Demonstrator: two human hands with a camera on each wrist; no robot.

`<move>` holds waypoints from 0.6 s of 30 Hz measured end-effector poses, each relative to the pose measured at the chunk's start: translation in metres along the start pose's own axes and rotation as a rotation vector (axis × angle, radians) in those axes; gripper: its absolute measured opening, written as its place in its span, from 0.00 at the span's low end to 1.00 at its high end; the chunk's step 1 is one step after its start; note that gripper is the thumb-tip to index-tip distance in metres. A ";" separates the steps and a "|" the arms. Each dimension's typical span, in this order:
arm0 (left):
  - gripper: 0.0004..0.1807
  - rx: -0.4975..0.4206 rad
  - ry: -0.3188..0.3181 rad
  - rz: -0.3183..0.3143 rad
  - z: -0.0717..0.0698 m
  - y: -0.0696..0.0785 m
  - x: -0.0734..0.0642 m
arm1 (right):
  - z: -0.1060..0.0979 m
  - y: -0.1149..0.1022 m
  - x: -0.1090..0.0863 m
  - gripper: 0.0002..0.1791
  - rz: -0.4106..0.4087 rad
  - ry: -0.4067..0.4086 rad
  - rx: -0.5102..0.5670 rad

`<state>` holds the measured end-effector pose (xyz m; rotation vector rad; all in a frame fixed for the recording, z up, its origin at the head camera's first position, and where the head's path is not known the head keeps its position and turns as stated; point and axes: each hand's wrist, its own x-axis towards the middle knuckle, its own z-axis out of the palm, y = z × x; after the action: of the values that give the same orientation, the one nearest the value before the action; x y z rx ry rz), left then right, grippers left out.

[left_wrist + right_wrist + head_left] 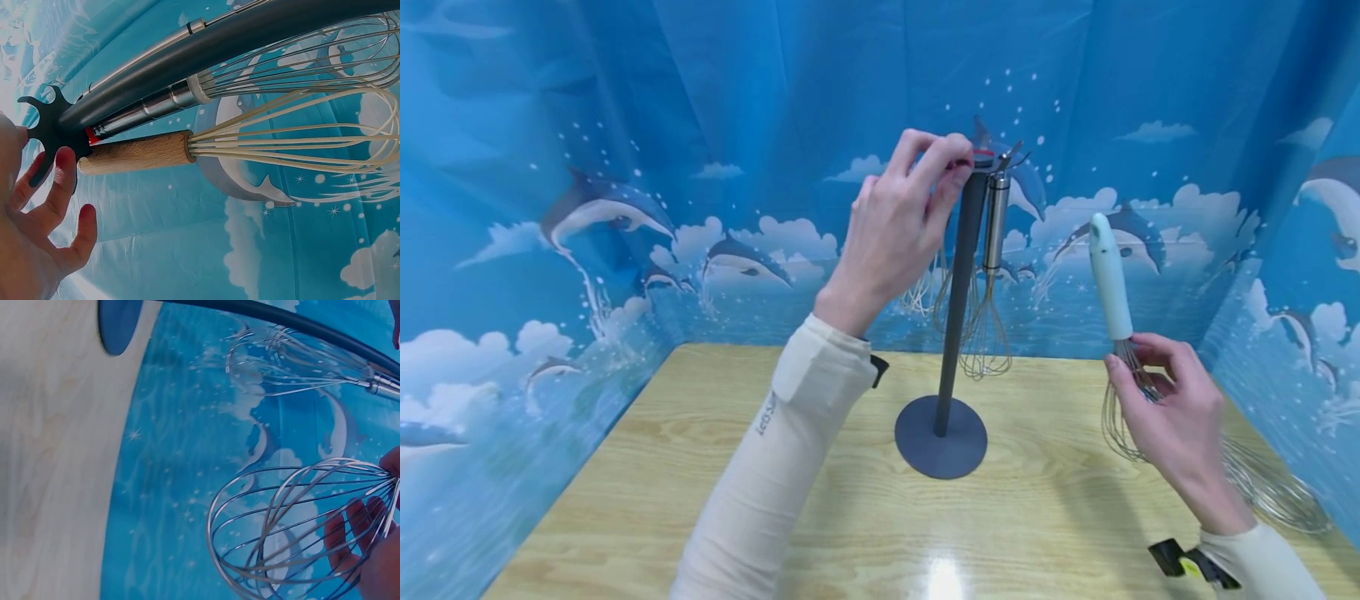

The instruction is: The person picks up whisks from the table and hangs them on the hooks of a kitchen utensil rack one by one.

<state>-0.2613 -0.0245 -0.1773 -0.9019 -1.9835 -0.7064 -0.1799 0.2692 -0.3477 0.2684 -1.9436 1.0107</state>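
Note:
My left hand [898, 221] is at the top of a dark grey utensil stand [959, 308], fingers bent about its hooked head [59, 122]. From the hooks hang a wooden-handled whisk [137, 154], a steel-handled whisk with a red end [153, 107] and another steel-handled whisk [996, 223]. To the right of the stand, my right hand [1176, 412] grips a mint-handled whisk [1109, 279] by its wires just below the handle. This whisk is held handle up, wire loops down, apart from the stand. The loops show large in the right wrist view.
Another wire whisk [1281, 487] lies on the wooden table [1045, 517] at the right, partly behind my right wrist. The stand's round base [917, 437] rests mid-table. A blue dolphin-print curtain [820, 100] encloses the back and sides.

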 end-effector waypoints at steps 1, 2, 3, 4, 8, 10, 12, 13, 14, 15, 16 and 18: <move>0.16 0.002 -0.003 -0.005 0.000 0.000 0.000 | 0.001 -0.002 0.002 0.22 -0.002 0.006 0.012; 0.16 0.003 -0.002 -0.008 0.000 0.001 0.000 | 0.002 -0.003 0.003 0.22 -0.006 0.010 0.021; 0.16 0.005 -0.002 -0.011 0.000 0.001 0.000 | 0.003 -0.005 0.004 0.22 -0.006 0.012 0.025; 0.17 0.006 0.000 -0.012 0.000 0.001 0.000 | 0.005 -0.007 0.006 0.21 -0.006 0.015 0.030; 0.17 0.002 0.010 -0.010 0.000 0.001 -0.001 | 0.009 -0.015 0.013 0.21 -0.013 0.032 0.047; 0.17 -0.004 0.011 -0.007 0.000 0.001 -0.001 | 0.010 -0.019 0.017 0.20 -0.014 0.041 0.061; 0.17 -0.007 0.012 -0.008 0.001 0.001 -0.001 | 0.012 -0.024 0.021 0.20 -0.017 0.047 0.077; 0.17 -0.008 0.012 -0.011 0.001 0.001 -0.001 | 0.012 -0.026 0.022 0.20 -0.017 0.047 0.085; 0.17 -0.011 0.017 -0.009 0.001 0.001 -0.001 | 0.013 -0.028 0.024 0.20 -0.017 0.048 0.092; 0.17 -0.016 0.020 -0.009 0.002 0.001 -0.001 | 0.013 -0.030 0.025 0.20 -0.017 0.048 0.091; 0.17 -0.021 0.025 -0.007 0.002 0.001 -0.001 | 0.014 -0.032 0.026 0.20 -0.016 0.049 0.095; 0.17 -0.033 0.036 0.000 0.003 0.001 -0.002 | 0.016 -0.035 0.029 0.20 -0.018 0.056 0.100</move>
<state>-0.2614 -0.0223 -0.1800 -0.9025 -1.9457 -0.7521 -0.1873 0.2407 -0.3094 0.3105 -1.8398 1.0940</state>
